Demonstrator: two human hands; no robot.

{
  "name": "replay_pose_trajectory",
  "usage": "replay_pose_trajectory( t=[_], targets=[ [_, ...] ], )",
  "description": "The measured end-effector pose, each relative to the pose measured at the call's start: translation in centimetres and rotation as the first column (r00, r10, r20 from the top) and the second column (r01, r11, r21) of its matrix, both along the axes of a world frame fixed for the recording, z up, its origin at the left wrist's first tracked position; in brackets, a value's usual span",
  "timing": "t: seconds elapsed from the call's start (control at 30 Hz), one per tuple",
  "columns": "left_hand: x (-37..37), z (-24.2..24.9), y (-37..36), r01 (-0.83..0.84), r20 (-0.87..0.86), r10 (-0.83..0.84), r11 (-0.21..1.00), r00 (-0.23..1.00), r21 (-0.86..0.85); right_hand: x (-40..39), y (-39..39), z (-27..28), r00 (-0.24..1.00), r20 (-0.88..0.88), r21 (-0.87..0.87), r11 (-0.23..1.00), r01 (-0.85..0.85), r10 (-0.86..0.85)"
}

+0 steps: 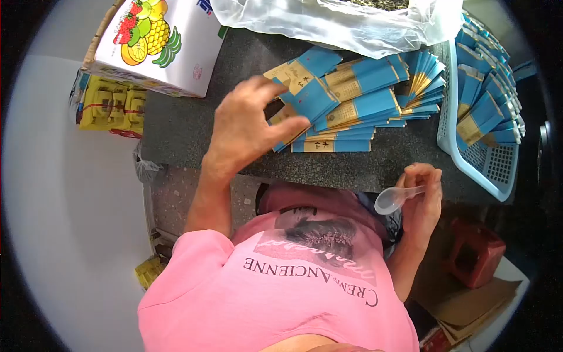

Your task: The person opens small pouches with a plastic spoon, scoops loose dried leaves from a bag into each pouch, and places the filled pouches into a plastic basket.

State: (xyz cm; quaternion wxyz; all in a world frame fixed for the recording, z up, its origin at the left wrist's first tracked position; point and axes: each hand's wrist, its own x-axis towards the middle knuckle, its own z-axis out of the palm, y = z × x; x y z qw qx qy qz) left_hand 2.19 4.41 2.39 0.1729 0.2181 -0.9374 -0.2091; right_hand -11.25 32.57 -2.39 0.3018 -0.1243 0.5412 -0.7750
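Note:
My left hand (249, 117) is over the left end of a spread pile of flat blue-and-gold packets (358, 111). Its thumb and fingers are apart, right at a packet (314, 98) near the top of the pile. At the front edge of the table, my right hand (422, 196) is closed around the handle of a clear plastic spoon (389, 201). The spoon's bowl points left and looks bare.
A light blue plastic basket (448, 117) with many more packets stands on the right. Behind the pile lies a clear plastic bag (352, 32) of dark loose leaves. A white fruit-printed carton (182, 53) is at the back left, with yellow packs (111, 105) beside it.

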Motion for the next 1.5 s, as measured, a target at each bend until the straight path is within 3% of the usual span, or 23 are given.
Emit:
replay_pose_trajectory(
  t=[0.1,0.23,0.4,0.47,0.63,0.73,0.8,0.9,0.97,1.1,1.3,1.4,1.5],
  targets=[
    [0.1,-1.1,1.2,0.019,0.125,-0.014,0.999,0.992,-0.043,-0.4,-0.1,-0.3,1.000,-0.021,0.013,1.000,-0.006,0.006],
    [0.2,-1.9,1.4,-0.009,0.062,0.010,1.000,0.998,-0.029,-0.3,0.0,-0.3,0.998,-0.044,0.045,0.998,-0.035,0.036],
    [1.0,-1.6,0.5,0.019,-0.043,-0.019,1.000,0.999,-0.001,-0.3,0.0,-0.3,1.000,0.004,-0.092,0.996,-0.011,0.011],
    [1.3,-1.2,0.5,0.038,-0.120,-0.011,0.973,0.993,0.226,-0.5,0.1,-0.5,1.000,-0.001,-0.126,0.992,-0.028,0.029],
    [0.9,-1.1,1.1,0.183,-0.341,-0.068,0.931,0.937,0.316,0.1,-0.8,0.8,0.998,0.060,-0.132,0.991,0.030,-0.022],
    [0.0,-1.5,1.4,0.208,-0.393,-0.064,0.919,0.917,0.335,0.0,-1.2,2.0,0.999,0.002,-0.139,0.990,0.038,-0.038],
    [-0.4,-2.0,1.5,0.228,-0.403,-0.086,0.920,0.911,0.318,-0.1,-1.3,2.6,0.985,-0.160,-0.083,0.995,0.047,-0.060],
    [-0.5,-2.7,1.5,0.242,-0.418,-0.070,0.895,0.906,0.374,-0.1,-1.6,3.4,0.961,-0.254,-0.082,0.992,0.092,-0.110],
    [-0.7,-2.4,1.6,0.192,-0.407,-0.080,0.952,0.910,0.240,-0.2,-1.8,3.7,0.951,-0.279,-0.070,0.991,0.116,-0.131],
    [-0.6,-1.9,1.6,0.204,-0.432,-0.106,0.961,0.896,0.187,-0.6,-2.2,3.8,0.941,-0.318,-0.082,0.992,0.094,-0.115],
    [-1.3,-2.0,2.2,0.223,-0.435,-0.071,0.925,0.898,0.308,0.1,-3.8,4.3,0.932,-0.356,-0.093,0.995,0.034,-0.066],
    [-1.0,-2.0,2.6,0.334,-0.528,-0.117,0.880,0.841,0.337,0.1,-3.5,4.9,0.879,-0.447,-0.117,0.985,0.123,-0.163],
    [-0.5,-1.9,3.0,0.357,-0.500,-0.090,0.808,0.861,0.468,-0.3,-2.7,5.9,0.845,-0.496,-0.154,0.978,0.142,-0.201]
  ],
)
